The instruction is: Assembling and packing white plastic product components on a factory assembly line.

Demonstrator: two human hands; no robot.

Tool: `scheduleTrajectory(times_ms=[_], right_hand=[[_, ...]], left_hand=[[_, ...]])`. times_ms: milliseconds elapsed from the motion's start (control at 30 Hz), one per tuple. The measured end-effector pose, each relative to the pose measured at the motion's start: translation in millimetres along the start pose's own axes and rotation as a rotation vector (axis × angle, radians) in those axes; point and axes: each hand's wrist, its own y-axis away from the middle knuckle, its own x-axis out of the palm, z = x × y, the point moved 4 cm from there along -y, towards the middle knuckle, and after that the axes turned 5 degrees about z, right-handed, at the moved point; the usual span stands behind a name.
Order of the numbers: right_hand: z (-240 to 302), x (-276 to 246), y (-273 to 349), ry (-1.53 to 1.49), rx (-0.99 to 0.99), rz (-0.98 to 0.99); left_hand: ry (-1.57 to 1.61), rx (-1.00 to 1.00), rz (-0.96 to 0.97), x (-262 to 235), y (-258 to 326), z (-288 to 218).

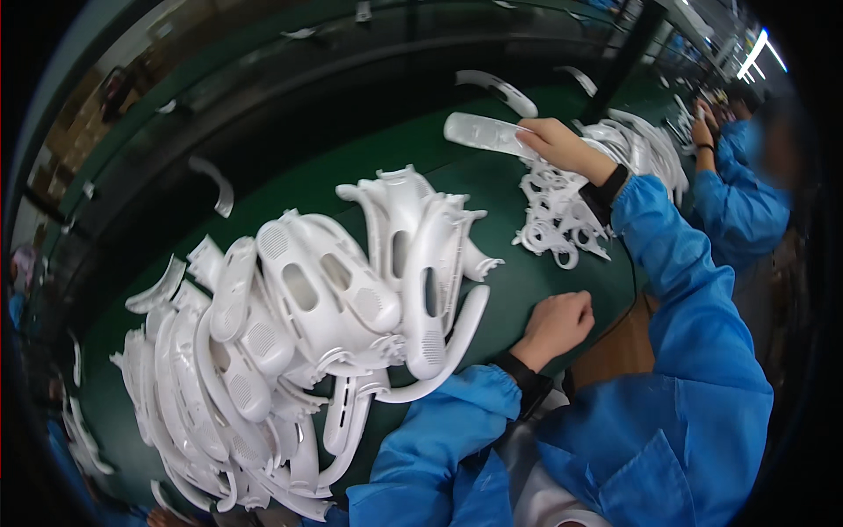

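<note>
Green worktop (pixel 509 285), dimly lit. Right hand (pixel 564 145), far right, pinches one end of a pale curved panel (pixel 481 133), near small white ringed parts (pixel 546 237); left hand (pixel 558 325), near right, is curled (contents cannot be told). White slotted shells (pixel 351 332) lie heaped left.

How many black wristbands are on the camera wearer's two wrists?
2: one black wristband beside the curled left hand, another beside the right hand holding the white, elongated plastic piece. Blue sleeves may hide more.
</note>
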Motion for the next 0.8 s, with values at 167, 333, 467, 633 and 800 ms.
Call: scheduleTrajectory(times_ms=[167,333,467,633,800], right_hand=[[7,-14,102,-0.171,0.061,-0.159],[23,-9,146,-0.244,0.021,-0.149],[28,0,142,-0.269,-0.073,-0.226],[80,-18,119,-0.214,-0.377,-0.429],[182,4,63,0.260,-0.781,-0.375]], left_hand=[[0.005,-0.012,-0.078,-1,-4,-2],[-0.042,0.016,-0.086,1,-6,-1],[-0.034,-0.013,-0.109,-5,-4,2],[-0.061,0.183,-0.162,9,0,7],[-0.093,0.069,-0.120,10,6,13]])
